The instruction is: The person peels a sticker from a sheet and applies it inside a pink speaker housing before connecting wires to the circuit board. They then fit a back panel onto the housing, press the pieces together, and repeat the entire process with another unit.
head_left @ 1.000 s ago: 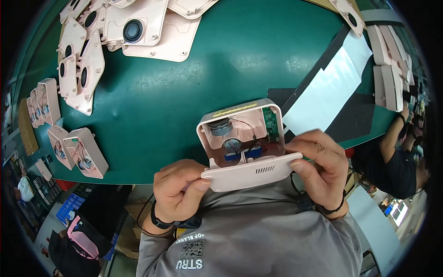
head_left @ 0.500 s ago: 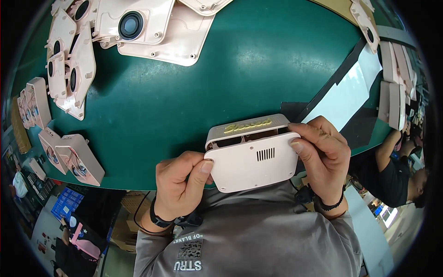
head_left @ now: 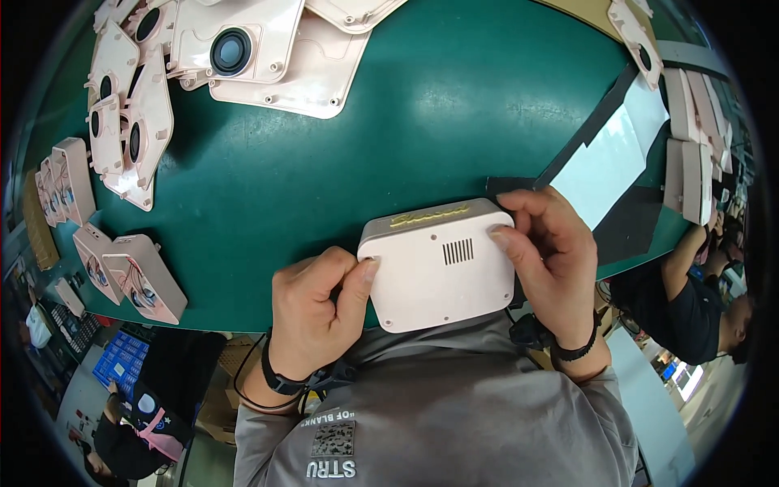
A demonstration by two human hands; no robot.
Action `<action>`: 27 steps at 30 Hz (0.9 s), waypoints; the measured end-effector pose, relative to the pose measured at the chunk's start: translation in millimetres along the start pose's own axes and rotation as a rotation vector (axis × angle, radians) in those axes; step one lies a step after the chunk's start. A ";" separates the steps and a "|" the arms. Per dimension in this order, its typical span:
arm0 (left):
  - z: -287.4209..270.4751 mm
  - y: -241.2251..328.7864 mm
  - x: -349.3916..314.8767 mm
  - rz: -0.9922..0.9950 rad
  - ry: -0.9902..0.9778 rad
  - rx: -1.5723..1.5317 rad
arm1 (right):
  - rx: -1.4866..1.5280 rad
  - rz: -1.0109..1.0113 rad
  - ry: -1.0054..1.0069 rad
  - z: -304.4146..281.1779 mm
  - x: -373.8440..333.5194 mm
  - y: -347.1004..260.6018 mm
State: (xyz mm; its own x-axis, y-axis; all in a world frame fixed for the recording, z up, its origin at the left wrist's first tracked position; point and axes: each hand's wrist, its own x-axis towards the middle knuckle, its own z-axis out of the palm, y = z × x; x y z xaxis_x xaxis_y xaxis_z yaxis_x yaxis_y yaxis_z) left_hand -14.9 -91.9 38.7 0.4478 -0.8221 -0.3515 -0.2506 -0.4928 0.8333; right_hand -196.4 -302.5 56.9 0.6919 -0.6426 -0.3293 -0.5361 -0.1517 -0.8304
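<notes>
A pale pink speaker case [head_left: 438, 288] is held at the table's near edge, its back panel with a slotted vent and screw holes facing me. Raised yellow lettering runs along its perforated top side. My left hand [head_left: 320, 312] pinches the upper left corner, thumb on the panel and fingers behind. At the upper right corner, my right hand [head_left: 556, 260] has its thumb against the panel edge and its index finger over the top. The panel and the shell meet with no visible gap along the top. The case's far side is hidden.
Pink panels with round black speakers [head_left: 230, 52] lie piled at the far left. Open pink shells [head_left: 146, 276] with wires stand at the left edge. White sheeting [head_left: 604, 166] on black material lies right. More pink cases [head_left: 688, 183] and a co-worker [head_left: 682, 304] are at the far right.
The gap between the back panel and the shell along the top has closed. The case and my right hand have shifted slightly left and up.
</notes>
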 end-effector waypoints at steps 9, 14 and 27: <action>31.6 25.2 22.4 0.590 0.185 0.512 | -0.038 0.006 -0.017 8.5 9.0 -0.4; 41.6 13.7 6.7 0.661 -0.061 0.680 | -0.248 -0.108 -0.040 9.4 -17.0 14.3; 37.3 8.6 5.8 0.676 -0.111 0.762 | -0.399 -0.091 -0.129 24.0 -22.9 12.5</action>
State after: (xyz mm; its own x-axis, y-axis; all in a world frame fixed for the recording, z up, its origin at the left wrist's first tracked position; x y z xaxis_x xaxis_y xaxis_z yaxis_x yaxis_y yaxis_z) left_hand -46.5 -111.6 28.0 -0.0616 -0.9979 0.0215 -0.9175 0.0651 0.3923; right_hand -207.4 -271.7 43.2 0.7862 -0.5181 -0.3370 -0.5977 -0.4985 -0.6279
